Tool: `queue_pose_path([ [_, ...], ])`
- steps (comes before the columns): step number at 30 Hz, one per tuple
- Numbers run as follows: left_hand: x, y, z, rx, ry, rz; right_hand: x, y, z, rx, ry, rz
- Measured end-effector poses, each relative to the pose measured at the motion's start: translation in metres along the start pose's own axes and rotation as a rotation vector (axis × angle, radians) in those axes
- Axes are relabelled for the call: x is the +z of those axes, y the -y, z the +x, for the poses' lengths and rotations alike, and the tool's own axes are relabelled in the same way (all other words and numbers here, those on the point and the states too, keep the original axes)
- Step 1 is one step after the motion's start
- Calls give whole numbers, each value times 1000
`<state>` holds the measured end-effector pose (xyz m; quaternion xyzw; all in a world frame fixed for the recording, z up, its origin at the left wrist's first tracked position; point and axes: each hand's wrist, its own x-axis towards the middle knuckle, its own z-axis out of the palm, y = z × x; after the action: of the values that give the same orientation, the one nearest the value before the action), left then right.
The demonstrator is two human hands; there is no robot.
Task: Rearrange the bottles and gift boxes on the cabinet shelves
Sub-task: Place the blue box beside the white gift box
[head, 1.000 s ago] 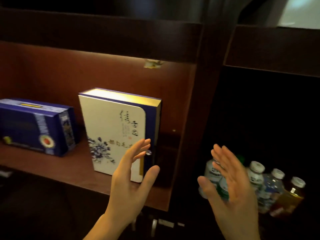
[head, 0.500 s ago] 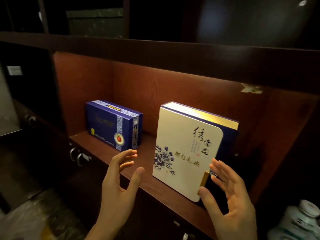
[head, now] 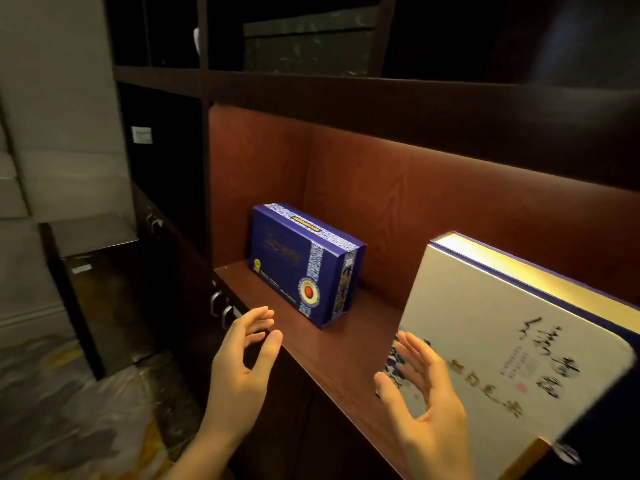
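A dark wooden cabinet with a lit reddish-brown shelf carries two gift boxes. In front of the shelf's left end, the left hand hovers with fingers spread and slightly curled, holding nothing. On the shelf behind it stands a dark blue rectangular gift box with a patterned band and a red seal. Further right along the shelf, the right hand hangs spread wide and empty, in front of the lower left corner of a large white gift box with blue flowers and black calligraphy; whether they touch is unclear.

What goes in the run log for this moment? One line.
left hand: open, empty | right hand: open, empty | blue box, white box: upright on shelf
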<state>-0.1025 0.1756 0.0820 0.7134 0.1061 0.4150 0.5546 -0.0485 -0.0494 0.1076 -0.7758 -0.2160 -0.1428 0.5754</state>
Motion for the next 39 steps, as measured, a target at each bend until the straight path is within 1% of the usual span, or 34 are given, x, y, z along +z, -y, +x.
queue_pose_path([
  [6, -9, 64, 71, -89, -28, 45, 65, -38, 71, 32, 128, -10],
  [9, -10, 93, 111, -128, -32, 95, 95, -62, 109, 78, 173, -33],
  [12, -9, 120, 151, -186, -31, 137, 120, -81, 143, 166, 196, -21],
  [15, -7, 144, 187, -213, -37, 153, 141, -96, 170, 212, 192, -2],
  [19, -5, 174, 233, -246, -8, 179, 165, -111, 194, 249, 150, 38],
  [24, 2, 215, 291, -278, 32, 186, 196, -124, 220, 251, 85, 63],
  [27, 7, 238, 331, -279, 69, 159, 213, -132, 229, 253, 16, 24],
  [30, 14, 260, 368, -303, 134, 140, 226, -134, 233, 288, -89, -31],
  [33, 23, 276, 396, -294, 234, 107, 235, -134, 236, 301, -173, -78],
  [36, 28, 290, 414, -286, 316, 84, 242, -132, 236, 315, -234, -124],
  [39, 29, 303, 426, -272, 363, 99, 248, -129, 233, 355, -283, -157],
])
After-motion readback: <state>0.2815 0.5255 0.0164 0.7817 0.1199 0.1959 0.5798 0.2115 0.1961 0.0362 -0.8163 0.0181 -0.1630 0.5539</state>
